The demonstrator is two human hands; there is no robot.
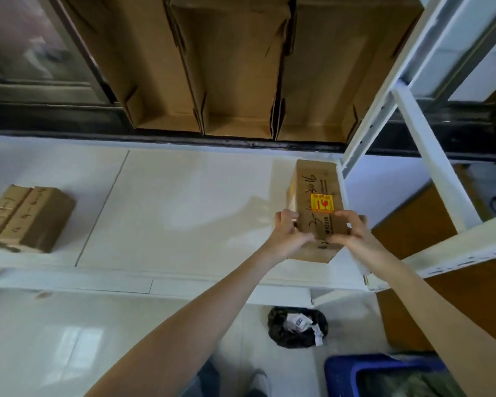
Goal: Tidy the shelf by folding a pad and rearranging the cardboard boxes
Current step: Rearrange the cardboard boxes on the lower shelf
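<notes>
A small brown cardboard box (317, 190) with a yellow and red sticker and black handwriting rests at the right end of the white shelf board (184, 207). My left hand (288, 234) grips its near left side. Its near right side is held by my right hand (352, 234). Beneath it, near the front edge, another brown box (315, 253) shows partly. Two more small boxes (26, 217) lie side by side at the shelf's far left. No pad is in sight.
Three large open cardboard boxes (235, 67) stand on the shelf level above. A white metal upright (384, 90) of the rack runs beside the held box. Below on the floor are a black rubbish bag (297, 328) and a blue crate (381, 373).
</notes>
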